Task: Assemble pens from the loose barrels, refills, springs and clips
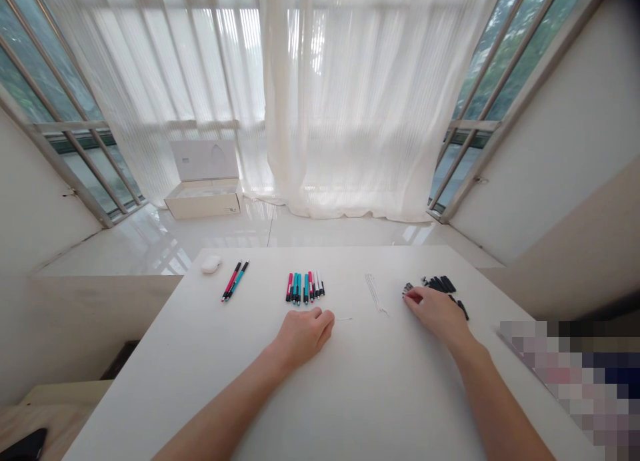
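While the left hand (303,338) rests curled and empty on the white bench (350,394), the right fingers (411,300) touch a heap of small black pen parts (440,284), but it is hard to tell if they grip one. Thin wires (375,293) lie just left of those fingers, and colored pens (305,288) lie farther left.

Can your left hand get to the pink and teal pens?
Probably yes: the left hand lies on the white table, and nothing stands between it and the pink and teal pens.
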The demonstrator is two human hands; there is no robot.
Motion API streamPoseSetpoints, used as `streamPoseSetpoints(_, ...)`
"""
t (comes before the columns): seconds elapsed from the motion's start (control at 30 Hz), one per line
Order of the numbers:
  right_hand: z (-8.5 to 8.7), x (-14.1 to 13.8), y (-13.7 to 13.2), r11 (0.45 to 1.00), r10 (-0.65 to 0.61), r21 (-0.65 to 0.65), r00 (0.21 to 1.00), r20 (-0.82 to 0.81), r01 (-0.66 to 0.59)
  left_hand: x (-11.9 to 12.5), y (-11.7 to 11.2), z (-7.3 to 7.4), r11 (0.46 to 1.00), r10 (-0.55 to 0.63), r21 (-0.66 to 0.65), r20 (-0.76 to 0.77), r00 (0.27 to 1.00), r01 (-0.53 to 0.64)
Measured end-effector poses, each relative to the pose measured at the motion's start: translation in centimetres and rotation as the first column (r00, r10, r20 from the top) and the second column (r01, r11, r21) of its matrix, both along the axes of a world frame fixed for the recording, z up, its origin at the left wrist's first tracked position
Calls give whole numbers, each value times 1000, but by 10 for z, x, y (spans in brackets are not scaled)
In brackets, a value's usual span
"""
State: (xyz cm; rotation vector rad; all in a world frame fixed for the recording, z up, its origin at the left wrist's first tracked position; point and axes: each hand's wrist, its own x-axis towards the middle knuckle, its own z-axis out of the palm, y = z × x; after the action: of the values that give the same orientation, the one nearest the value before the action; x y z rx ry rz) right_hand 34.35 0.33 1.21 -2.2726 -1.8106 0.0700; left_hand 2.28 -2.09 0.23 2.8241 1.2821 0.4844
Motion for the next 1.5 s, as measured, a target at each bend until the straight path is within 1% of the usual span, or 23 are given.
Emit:
streamPoseSetpoints(0.03, 1, -1, 0, 1000, 19, 15, 1000, -17, -19, 0, 0, 0, 1000, 1, 6, -6, 1000, -1)
streamPoseSetpoints(0.1, 4, -7, 0, 993, 107, 68, 990, -97, -100, 0, 0, 0, 1000, 6, 15, -16, 1000, -6)
streamPoseSetpoints(0.17, 8, -19, -3, 971, 231, 117, 944, -234, -208, 1, -1, 1, 1000, 11, 17, -21, 1000, -11)
streamPoseSetpoints(0.27, 13, -46, -11, 915, 395, 109, 799, -454, -389, 1, -1, 1, 1000, 6, 9, -22, 1000, -6)
streamPoseSetpoints(0.33, 15, -65, -17, 860, 460, 83, 695, -553, -503, 1, 0, 2, 1000, -4, 0, -25, 1000, 4)
streamPoseSetpoints(0.37, 15, -73, -20, 835, 481, 76, 656, -582, -545, 1, 0, 2, 1000, -9, -5, -28, 1000, 9)
streamPoseSetpoints(0.4, 15, -80, -23, 815, 496, 71, 628, -599, -575, 1, 1, 2, 1000, -14, -8, -31, 999, 13)
streamPoseSetpoints(0.47, 15, -88, -26, 792, 516, 75, 599, -612, -606, 1, 1, 2, 1000, -20, -12, -37, 999, 19)
streamPoseSetpoints(0.53, 16, -91, -28, 786, 530, 90, 593, -605, -611, 0, 1, 2, 1000, -23, -7, -39, 999, 22)
streamPoseSetpoints(0.73, 19, -88, -28, 797, 537, 96, 625, -566, -597, 1, 1, 1, 1000, -25, 14, -22, 999, 25)
streamPoseSetpoints(0.87, 20, -89, -28, 787, 548, 86, 628, -552, -611, 1, 1, 1, 999, -23, 36, -27, 999, 24)
streamPoseSetpoints(0.97, 20, -90, -28, 783, 563, 108, 625, -540, -612, 1, 0, 0, 998, -21, 56, -38, 999, 23)
streamPoseSetpoints(1.07, 16, -92, -28, 769, 589, 141, 604, -536, -624, 2, 0, -1, 996, -25, 80, -60, 998, 30)
streamPoseSetpoints(1.2, 7, -100, -28, 753, 611, 162, 586, -532, -638, 3, -2, 0, 993, -51, 105, -77, 996, 59)
streamPoseSetpoints(1.33, -2, -108, -29, 760, 606, 173, 587, -536, -626, 3, -3, 1, 989, -83, 111, -101, 991, 94)
streamPoseSetpoints(1.5, -6, -110, -30, 768, 591, 186, 566, -575, -613, 4, -5, 0, 986, -95, 122, -132, 987, 111)
